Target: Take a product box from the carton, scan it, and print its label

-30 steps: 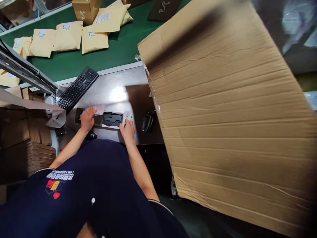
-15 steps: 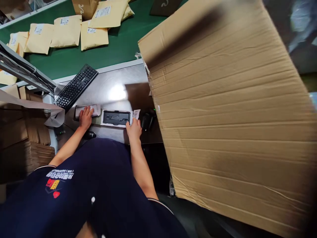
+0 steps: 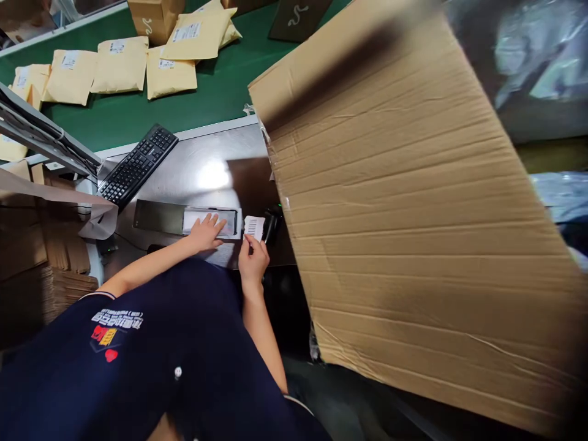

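My left hand lies flat with fingers spread on a long white packet that covers a dark item on the steel worktop. My right hand pinches a small white barcode label just right of the packet, at the worktop's near edge. A dark scanner-like device sits right beside the label.
A black keyboard lies at the back left of the worktop. A dark flat pad is left of the packet. Several yellow mailers lie on the green belt. A large cardboard sheet fills the right. Stacked flat cartons stand on the left.
My left hand moved right from the white piece at the left onto the packet, now covering the dark item. My right hand lifted the barcode label and pulled back slightly.
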`<act>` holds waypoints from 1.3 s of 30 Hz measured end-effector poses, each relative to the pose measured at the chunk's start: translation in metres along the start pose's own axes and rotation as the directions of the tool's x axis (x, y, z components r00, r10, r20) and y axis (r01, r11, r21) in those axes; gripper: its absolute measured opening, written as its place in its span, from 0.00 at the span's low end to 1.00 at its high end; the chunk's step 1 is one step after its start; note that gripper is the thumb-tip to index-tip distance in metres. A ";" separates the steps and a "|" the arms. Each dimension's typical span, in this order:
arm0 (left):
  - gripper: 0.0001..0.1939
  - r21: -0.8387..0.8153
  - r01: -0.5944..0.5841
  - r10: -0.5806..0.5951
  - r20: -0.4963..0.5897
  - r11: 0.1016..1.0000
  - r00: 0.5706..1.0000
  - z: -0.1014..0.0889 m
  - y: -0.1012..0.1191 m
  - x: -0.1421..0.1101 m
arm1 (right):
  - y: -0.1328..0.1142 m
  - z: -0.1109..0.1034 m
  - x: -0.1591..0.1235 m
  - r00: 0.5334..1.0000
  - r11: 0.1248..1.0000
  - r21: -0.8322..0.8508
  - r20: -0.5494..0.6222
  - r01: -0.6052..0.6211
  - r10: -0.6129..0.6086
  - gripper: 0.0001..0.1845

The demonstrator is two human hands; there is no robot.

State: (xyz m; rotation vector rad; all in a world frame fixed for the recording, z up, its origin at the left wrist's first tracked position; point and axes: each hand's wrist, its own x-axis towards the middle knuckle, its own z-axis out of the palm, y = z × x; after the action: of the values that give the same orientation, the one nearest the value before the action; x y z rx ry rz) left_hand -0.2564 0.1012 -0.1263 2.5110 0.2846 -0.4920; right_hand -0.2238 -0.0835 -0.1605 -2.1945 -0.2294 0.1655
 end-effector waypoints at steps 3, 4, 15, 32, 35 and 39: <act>0.33 -0.270 0.002 -0.019 -0.061 0.963 0.998 -0.005 0.006 -0.007 | -0.015 -0.011 -0.013 0.999 0.965 0.257 0.007 -0.048 0.048 0.21; 0.30 -0.356 -0.001 -0.040 -0.108 0.934 0.993 -0.010 0.004 -0.011 | -0.021 -0.013 -0.017 0.996 0.941 0.327 0.059 -0.087 0.072 0.23; 0.23 -0.909 0.022 -0.099 -0.021 0.417 0.995 -0.094 -0.026 -0.096 | -0.100 -0.007 0.003 0.864 0.822 0.569 0.432 -0.037 -0.260 0.33; 0.39 -0.909 -0.316 -0.528 -0.416 0.273 0.740 -0.059 -0.040 -0.208 | -0.185 0.066 -0.016 0.550 0.827 0.557 0.715 -0.076 -0.431 0.16; 0.32 -0.923 -0.331 -0.685 -0.371 0.196 0.627 -0.053 -0.060 -0.227 | -0.167 0.086 -0.020 0.602 0.836 0.544 0.692 -0.070 -0.400 0.21; 0.27 -0.866 -0.499 -0.895 -0.249 0.035 0.371 -0.045 -0.078 -0.244 | -0.122 0.123 -0.039 0.538 0.903 0.372 0.726 0.217 -0.428 0.21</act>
State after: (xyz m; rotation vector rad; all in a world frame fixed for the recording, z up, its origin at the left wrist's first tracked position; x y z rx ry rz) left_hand -0.4894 0.1676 -0.0307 0.7904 1.1477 0.9347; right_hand -0.2988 0.0749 -0.1328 -1.6445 -1.0700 0.9310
